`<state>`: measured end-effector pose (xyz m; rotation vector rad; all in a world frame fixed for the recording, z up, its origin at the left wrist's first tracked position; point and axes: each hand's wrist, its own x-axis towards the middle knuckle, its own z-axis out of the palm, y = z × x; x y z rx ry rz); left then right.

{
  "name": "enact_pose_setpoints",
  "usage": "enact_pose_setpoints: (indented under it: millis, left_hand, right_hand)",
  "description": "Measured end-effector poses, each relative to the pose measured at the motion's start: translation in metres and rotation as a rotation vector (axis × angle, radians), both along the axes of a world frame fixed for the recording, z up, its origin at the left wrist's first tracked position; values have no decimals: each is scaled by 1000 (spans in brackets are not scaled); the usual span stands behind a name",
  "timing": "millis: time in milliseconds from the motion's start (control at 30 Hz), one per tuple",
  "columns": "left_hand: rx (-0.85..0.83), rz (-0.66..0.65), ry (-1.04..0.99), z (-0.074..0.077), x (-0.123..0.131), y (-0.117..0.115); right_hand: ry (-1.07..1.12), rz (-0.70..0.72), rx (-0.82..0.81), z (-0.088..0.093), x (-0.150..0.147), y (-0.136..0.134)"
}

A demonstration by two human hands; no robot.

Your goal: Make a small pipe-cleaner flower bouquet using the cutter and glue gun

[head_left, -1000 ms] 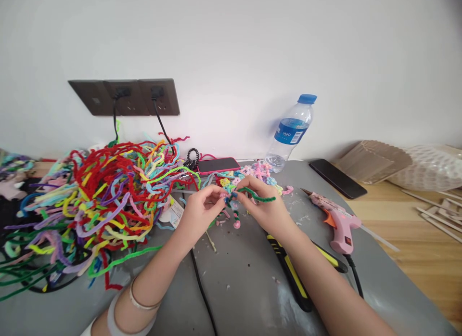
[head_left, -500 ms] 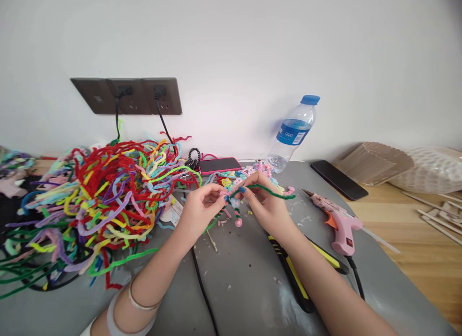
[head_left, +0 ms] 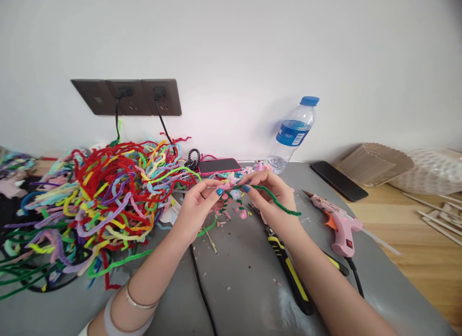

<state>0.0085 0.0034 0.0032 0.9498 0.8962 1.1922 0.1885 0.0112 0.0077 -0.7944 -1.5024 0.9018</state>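
Above the gray bench [head_left: 238, 273], near its far edge, our left grip [head_left: 198, 203] pinches a pink fuzzy piece [head_left: 225, 186]; our right grip [head_left: 273, 194] pinches a dark-green fuzzy strand [head_left: 282, 208].

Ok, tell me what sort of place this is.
Probably a craft workspace, judging by the heap of pipe cleaners, the glue gun and the pliers.
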Motion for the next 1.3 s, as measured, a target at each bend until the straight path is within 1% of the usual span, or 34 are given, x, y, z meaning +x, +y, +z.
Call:
enact_pose_setpoints:
  millis: [200, 333, 533, 633, 733, 900, 1067, 1167, 1300]
  left_hand:
    - [78, 32, 22, -1, -1, -1]
    - [94, 50, 43, 0, -2, -1]
    - [127, 19, 67, -2, -3, 0]
    - [158, -11, 117, -2, -2, 1]
    - [147, -45, 153, -4, 0, 1]
    - [90, -61, 137, -7, 1, 1]
    - [77, -50, 145, -4, 1, 0]
    - [68, -24, 152, -4, 3, 0]
    - [12, 13, 106, -5, 4, 1]
  right_hand:
    - [45, 22, -24, 0, 0, 1]
    - [44, 1, -44, 0, -1, 1]
    - [51, -71, -63, 0, -1, 0]
    - [52, -85, -69, 0, 0, 0]
    - [24, -90, -59, -2, 0, 0]
    - [8, -87, -40, -7, -1, 2]
    - [-44, -124, 25, -3, -3, 1]
    - [-66, -96, 35, 0, -5, -2]
    - [-63, -27, 9, 1, -6, -5]
